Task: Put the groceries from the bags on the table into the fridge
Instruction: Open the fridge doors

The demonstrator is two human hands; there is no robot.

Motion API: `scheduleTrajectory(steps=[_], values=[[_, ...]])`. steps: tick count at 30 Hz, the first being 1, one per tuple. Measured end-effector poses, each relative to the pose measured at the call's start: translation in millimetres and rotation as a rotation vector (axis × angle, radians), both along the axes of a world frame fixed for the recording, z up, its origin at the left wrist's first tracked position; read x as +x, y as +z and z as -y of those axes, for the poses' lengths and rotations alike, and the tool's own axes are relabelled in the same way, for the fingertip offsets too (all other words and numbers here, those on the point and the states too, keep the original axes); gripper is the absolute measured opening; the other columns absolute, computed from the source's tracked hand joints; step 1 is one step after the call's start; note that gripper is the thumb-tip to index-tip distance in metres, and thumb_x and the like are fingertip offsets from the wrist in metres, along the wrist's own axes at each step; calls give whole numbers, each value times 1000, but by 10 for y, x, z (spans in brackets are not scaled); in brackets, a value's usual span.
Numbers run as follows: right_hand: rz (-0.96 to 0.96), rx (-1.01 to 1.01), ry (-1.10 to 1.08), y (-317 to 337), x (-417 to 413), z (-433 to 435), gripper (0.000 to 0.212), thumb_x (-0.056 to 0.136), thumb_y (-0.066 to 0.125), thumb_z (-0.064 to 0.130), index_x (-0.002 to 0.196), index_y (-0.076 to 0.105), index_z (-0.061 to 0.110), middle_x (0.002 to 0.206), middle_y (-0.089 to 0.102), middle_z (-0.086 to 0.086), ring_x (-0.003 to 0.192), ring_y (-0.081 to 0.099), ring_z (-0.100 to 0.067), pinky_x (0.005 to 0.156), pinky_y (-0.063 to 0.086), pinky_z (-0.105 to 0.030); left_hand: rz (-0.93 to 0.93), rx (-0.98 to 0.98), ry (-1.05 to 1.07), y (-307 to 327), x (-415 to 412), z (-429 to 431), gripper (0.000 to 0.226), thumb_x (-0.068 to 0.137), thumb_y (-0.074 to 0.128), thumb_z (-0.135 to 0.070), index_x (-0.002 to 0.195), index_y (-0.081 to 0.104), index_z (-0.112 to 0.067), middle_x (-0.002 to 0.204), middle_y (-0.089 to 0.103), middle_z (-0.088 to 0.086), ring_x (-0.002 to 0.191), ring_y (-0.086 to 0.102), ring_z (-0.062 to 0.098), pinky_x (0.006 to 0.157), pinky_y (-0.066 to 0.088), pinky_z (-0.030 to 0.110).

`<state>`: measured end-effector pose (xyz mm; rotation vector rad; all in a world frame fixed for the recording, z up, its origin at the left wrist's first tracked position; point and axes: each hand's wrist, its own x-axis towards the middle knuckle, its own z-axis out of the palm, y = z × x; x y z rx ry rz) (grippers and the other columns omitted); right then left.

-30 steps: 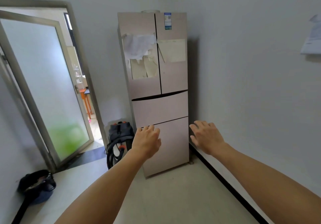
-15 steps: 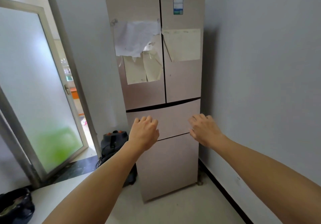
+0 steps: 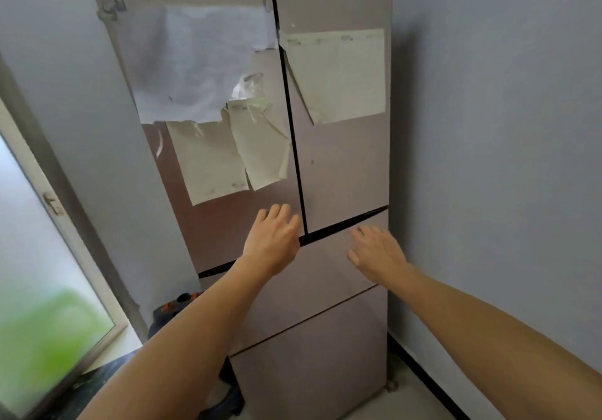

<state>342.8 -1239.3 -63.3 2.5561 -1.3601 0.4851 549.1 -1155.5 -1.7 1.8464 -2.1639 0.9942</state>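
Both hands out at the closed fridge (image 3: pixel 342 165): left hand (image 3: pixel 273 240) and right hand (image 3: pixel 378 253), fingers loose, holding nothing.

A pinkish fridge (image 3: pixel 342 165) stands closed against a grey wall (image 3: pixel 495 126), with papers (image 3: pixel 208 61) stuck on its upper doors. The left hand (image 3: pixel 273 240) and right hand (image 3: pixel 378 252) reach toward the seam below the upper doors, fingers relaxed, holding nothing. A glass door (image 3: pixel 42 283) stands at left.
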Motion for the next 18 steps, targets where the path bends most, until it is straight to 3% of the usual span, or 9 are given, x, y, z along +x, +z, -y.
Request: scheduleTrajectory(steps=[3, 7, 11, 14, 18], values=[[167, 112, -26, -145, 257, 586, 41, 97, 44, 32, 130, 49, 8, 122, 56, -12, 108, 53, -30, 88, 45, -40, 52, -28, -33, -6, 140, 633, 19, 74, 62, -13, 91, 59, -5, 105, 57, 20, 104, 53, 40, 82, 45, 46], [585, 403, -138, -333, 666, 1252, 53, 99, 47, 37, 141, 40, 7, 137, 49, -15, 121, 50, -32, 94, 42, -40, 90, -68, -75, -64, 297, 1413, 39, 78, 63, -17, 115, 59, -4, 138, 45, 26, 132, 38, 41, 105, 36, 52], [1090, 697, -363, -410, 973, 1712, 68, 101, 40, 44, 151, 17, 3, 151, 34, -20, 134, 39, -37, 105, 35, -42, 126, -152, -110, -79, 421, 1945, 45, 81, 60, -15, 125, 56, -7, 149, 33, 26, 142, 23, 40, 113, 25, 54], [1440, 836, -535, -476, 1141, 1960, 71, 101, 35, 48, 152, 14, 3, 151, 34, -22, 133, 40, -41, 106, 33, -44, 178, -254, -153, -171, 573, 2184, 44, 88, 54, -14, 132, 53, -8, 151, 30, 23, 143, 21, 38, 115, 21, 53], [1736, 946, -611, -505, 1420, 2078, 70, 100, 27, 54, 155, -1, 23, 151, 37, -19, 128, 45, -43, 105, 35, -46, 315, -297, -138, -302, 763, 2321, 59, 94, 51, -22, 148, 31, -11, 156, 18, 20, 145, 14, 36, 118, 12, 50]])
